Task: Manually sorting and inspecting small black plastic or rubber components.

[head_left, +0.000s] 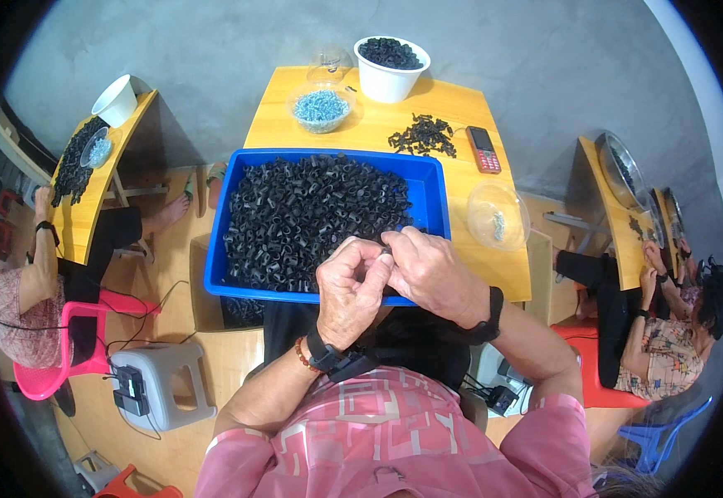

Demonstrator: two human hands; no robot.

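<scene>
My left hand [351, 286] and my right hand [432, 270] meet over the near edge of a blue tray [434, 184]. Their fingertips pinch one small black plastic part [386, 248] between them. The tray is heaped with several of the same small black parts [303, 220] and rests on the near part of a yellow table [378, 124]. Both wrists wear black bands; the left also carries a beaded bracelet.
Behind the tray stand a clear bowl of silvery screws [321, 107], a white bucket of black parts [390, 66], a loose pile of black parts [424, 135], a red phone [483, 149] and a clear bowl [498, 216]. Other people work at tables left and right. A grey stool [162, 378] stands at lower left.
</scene>
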